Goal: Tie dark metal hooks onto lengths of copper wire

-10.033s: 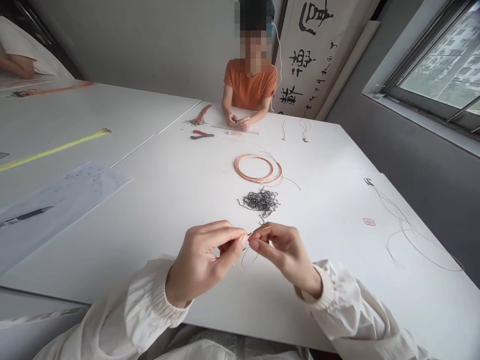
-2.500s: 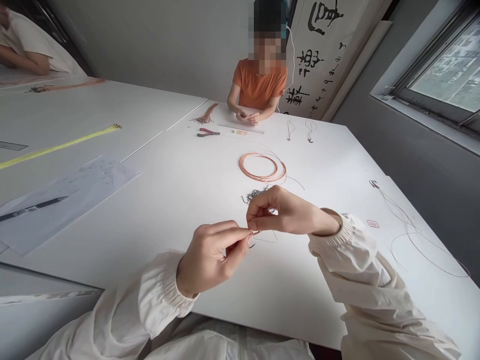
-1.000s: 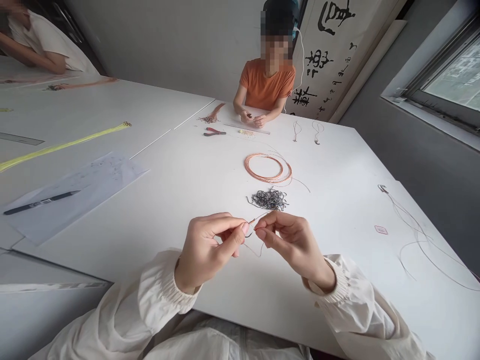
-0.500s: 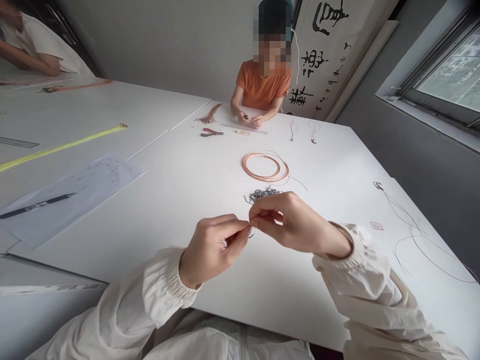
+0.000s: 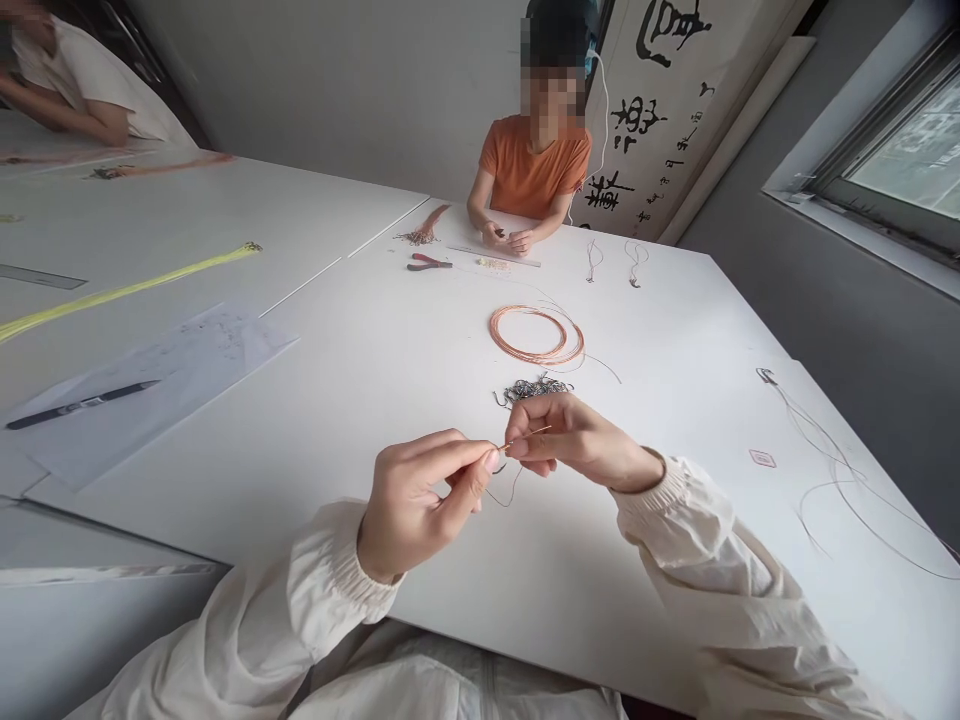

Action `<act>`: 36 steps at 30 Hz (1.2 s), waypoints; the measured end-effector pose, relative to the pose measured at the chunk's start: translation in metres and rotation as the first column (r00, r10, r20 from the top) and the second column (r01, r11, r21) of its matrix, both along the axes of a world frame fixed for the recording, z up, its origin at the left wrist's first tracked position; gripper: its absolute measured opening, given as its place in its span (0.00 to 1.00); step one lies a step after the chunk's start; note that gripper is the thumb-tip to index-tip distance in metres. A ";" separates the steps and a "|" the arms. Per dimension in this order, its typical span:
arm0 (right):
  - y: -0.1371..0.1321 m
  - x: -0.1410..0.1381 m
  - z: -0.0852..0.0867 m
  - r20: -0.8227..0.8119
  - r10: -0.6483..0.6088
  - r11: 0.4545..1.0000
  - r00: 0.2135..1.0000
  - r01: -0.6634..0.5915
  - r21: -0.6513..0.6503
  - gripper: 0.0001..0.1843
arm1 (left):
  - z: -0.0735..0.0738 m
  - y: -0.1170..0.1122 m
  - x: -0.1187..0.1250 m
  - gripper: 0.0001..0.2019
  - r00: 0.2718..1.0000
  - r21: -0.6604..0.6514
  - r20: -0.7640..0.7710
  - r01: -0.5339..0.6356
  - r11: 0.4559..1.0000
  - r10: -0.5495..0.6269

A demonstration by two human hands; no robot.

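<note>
My left hand (image 5: 424, 495) pinches a small metal hook between thumb and forefinger above the white table (image 5: 360, 370). My right hand (image 5: 574, 440) is closed in a pinch on a thin copper-coloured wire (image 5: 525, 436) whose end meets the hook; a loop of the wire (image 5: 510, 490) hangs below the fingers. Just beyond my right hand lies a pile of grey metal hooks (image 5: 529, 388), partly hidden by it. Farther off rests a coil of copper wire (image 5: 536, 335).
A person in an orange shirt (image 5: 534, 165) works at the far edge, with red pliers (image 5: 429, 263) and wire bundles (image 5: 424, 230) nearby. Loose thin wires (image 5: 840, 470) lie at right. A plastic sheet with a pen (image 5: 82, 403) and a yellow strip (image 5: 127, 290) lie at left.
My right hand has swung round the hook end several times, rising and dropping back, while my left hand kept its pinch almost still. The view shifted slightly.
</note>
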State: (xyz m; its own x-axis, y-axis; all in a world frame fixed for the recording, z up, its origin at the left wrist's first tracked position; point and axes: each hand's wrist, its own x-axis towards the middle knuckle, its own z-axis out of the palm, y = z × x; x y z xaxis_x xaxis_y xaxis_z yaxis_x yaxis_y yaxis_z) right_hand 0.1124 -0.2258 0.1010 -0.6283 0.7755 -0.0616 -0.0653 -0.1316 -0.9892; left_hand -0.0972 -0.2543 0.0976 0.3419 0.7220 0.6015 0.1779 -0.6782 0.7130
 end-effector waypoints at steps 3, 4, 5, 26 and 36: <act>-0.020 -0.008 -0.011 -0.074 -0.150 0.989 0.986 0.148 -0.027 0.09 | -0.004 0.003 -0.002 0.07 1.000 -0.019 0.006 -0.010 1.000 0.010; -0.026 -0.011 -0.012 -0.084 -0.201 0.980 0.976 0.200 -0.024 0.10 | -0.005 0.004 -0.002 0.07 1.000 -0.024 0.009 -0.010 1.000 0.010; -0.031 -0.015 -0.012 -0.086 -0.250 0.968 0.964 0.250 -0.014 0.10 | -0.006 0.005 -0.002 0.07 1.000 -0.029 0.014 -0.007 1.000 0.007; -0.048 -0.031 -0.009 -0.211 -0.441 0.867 0.872 0.475 0.149 0.06 | 0.012 0.016 -0.004 0.12 0.936 -0.768 0.248 0.347 0.538 -0.250; -0.051 -0.033 -0.011 -0.217 -0.505 0.816 0.836 0.544 0.196 0.08 | 0.020 0.009 -0.001 0.13 0.976 -0.545 0.140 0.216 0.810 -0.166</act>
State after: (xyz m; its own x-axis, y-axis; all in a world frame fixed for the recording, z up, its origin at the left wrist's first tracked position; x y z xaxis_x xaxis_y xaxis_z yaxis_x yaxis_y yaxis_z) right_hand 0.0790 -0.2764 0.0897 -0.1082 0.9672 0.2297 -0.2036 0.2046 -0.9574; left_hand -0.0979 -0.2455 0.1172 0.4756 0.8666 0.1513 0.0111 -0.1779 0.9840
